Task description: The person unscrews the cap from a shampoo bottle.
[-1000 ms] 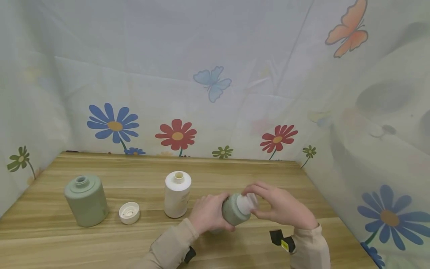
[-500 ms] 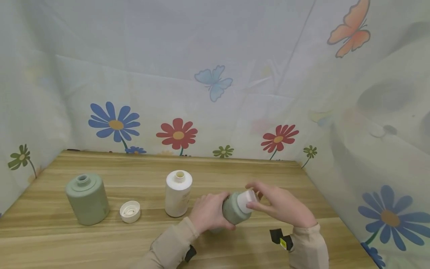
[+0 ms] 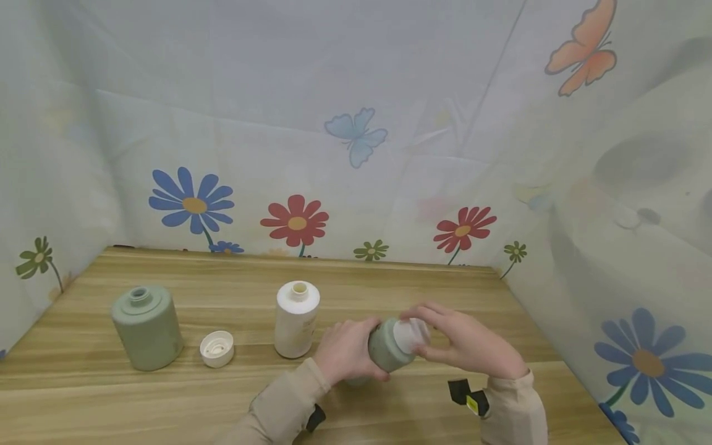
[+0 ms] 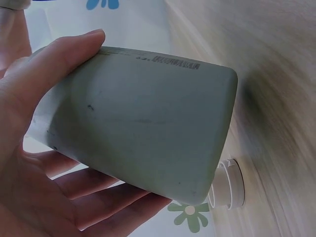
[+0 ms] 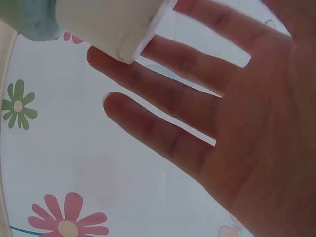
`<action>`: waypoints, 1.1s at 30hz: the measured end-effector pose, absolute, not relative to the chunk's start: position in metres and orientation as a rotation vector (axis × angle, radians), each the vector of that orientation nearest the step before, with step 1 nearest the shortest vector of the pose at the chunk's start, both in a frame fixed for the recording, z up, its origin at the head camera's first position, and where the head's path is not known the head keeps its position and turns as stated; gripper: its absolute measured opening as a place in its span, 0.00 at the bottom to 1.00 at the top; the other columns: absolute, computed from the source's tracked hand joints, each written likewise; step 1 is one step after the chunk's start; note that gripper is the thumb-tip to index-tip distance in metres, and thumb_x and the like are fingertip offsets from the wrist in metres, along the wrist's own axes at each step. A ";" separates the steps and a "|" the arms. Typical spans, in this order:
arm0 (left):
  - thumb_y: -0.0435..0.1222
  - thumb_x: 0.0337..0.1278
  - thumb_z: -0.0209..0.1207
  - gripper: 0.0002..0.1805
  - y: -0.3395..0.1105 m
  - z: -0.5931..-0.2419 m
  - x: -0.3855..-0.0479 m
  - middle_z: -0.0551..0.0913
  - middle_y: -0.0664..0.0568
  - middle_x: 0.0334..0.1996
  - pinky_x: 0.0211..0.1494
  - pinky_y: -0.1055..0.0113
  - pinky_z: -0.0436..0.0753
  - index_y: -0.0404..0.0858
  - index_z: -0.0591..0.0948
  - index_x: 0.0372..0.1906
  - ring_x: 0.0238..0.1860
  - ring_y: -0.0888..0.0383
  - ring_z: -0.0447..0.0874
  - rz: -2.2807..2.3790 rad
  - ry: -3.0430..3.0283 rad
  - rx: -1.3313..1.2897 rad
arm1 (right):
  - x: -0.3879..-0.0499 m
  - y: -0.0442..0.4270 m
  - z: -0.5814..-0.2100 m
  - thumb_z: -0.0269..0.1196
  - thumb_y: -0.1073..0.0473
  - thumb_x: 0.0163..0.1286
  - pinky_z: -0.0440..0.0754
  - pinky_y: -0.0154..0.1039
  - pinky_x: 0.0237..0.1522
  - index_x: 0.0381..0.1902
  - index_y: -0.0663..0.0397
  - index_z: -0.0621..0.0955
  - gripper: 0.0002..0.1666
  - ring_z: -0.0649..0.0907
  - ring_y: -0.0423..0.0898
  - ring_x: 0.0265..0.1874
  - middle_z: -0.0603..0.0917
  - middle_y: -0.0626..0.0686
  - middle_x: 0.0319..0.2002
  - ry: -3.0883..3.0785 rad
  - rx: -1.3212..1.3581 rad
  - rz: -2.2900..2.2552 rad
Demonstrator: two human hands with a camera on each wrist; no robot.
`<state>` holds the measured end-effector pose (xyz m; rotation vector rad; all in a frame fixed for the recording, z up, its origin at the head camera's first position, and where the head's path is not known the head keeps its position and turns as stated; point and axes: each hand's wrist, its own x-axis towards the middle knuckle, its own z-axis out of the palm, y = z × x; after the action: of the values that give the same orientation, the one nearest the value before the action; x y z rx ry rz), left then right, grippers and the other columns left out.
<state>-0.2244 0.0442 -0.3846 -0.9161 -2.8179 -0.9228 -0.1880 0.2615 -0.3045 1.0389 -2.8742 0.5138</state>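
My left hand (image 3: 347, 355) grips a pale green bottle (image 3: 384, 347), tilted with its capped end up to the right. In the left wrist view the thumb lies on one side of the bottle (image 4: 143, 118) and the fingers are behind it; a small barcode shows near its base. A white cap (image 3: 410, 335) sits on the bottle's neck end. My right hand (image 3: 470, 343) holds this cap between thumb and fingers. From the right wrist, several long fingers (image 5: 163, 89) reach behind and beside the cap (image 5: 108, 24). The bottle's neck is hidden by the cap.
A larger green bottle (image 3: 147, 334) without a cap stands at the left. Beside it lies a white cap (image 3: 217, 349), hollow side up. An uncapped white bottle (image 3: 295, 324) stands left of my hands on the wooden table (image 3: 233, 408). A flower-printed curtain (image 3: 250, 154) hangs behind.
My right fingers have shifted back and forth around the white cap, the thumb moving over its front and then down again. The left hand and its bottle stay nearly still.
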 end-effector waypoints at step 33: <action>0.51 0.24 0.78 0.40 0.045 -0.385 -0.224 0.86 0.54 0.37 0.30 0.67 0.77 0.44 0.78 0.52 0.32 0.60 0.82 -0.955 -2.830 -0.955 | -0.186 0.253 -0.304 0.58 0.39 0.68 0.80 0.36 0.37 0.56 0.48 0.76 0.27 0.80 0.38 0.35 0.84 0.46 0.41 -3.021 0.833 0.534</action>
<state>-0.2244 0.0447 -0.3854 -0.9551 -2.8298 -0.9549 -0.1864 0.2533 -0.3041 0.8333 -3.0213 0.5337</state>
